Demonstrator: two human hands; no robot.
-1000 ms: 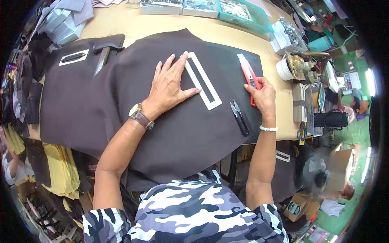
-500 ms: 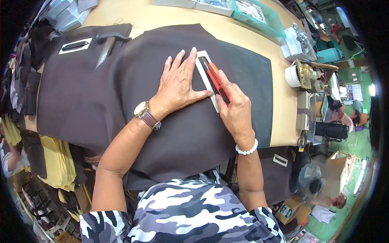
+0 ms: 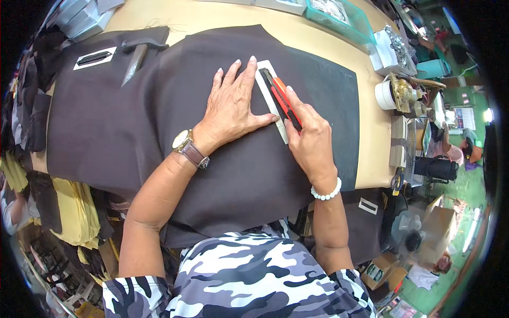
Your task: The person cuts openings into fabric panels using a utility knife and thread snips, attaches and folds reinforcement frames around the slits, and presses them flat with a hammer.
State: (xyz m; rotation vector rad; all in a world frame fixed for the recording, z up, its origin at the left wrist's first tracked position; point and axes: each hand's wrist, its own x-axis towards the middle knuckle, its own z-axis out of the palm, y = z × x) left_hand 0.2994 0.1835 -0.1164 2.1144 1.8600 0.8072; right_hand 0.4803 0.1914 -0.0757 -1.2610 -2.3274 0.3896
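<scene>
Dark brown fabric point(image 3: 212, 175) lies spread over the table and partly over a dark green mat point(image 3: 334, 106). My left hand point(image 3: 230, 106) rests on it with fingers apart, its index fingertip and thumb touching the left edge of a white rectangular frame point(image 3: 266, 93). In my right hand point(image 3: 312, 138) is a red utility knife point(image 3: 283, 103), its tip inside the upper part of the frame's slot. My right hand covers the frame's lower right side. The small black snips are not visible.
A hammer point(image 3: 139, 55) and a second white frame point(image 3: 94, 58) with a black piece lie at the upper left. A teal tray point(image 3: 344, 21), white box point(image 3: 389, 53) and white pot point(image 3: 384, 95) stand at the upper right. Yellow cloth point(image 3: 74, 212) hangs lower left.
The right hand has brought the red knife left from beside the mat's right part onto the white frame. The snips have gone out of sight. The view has shifted slightly.
</scene>
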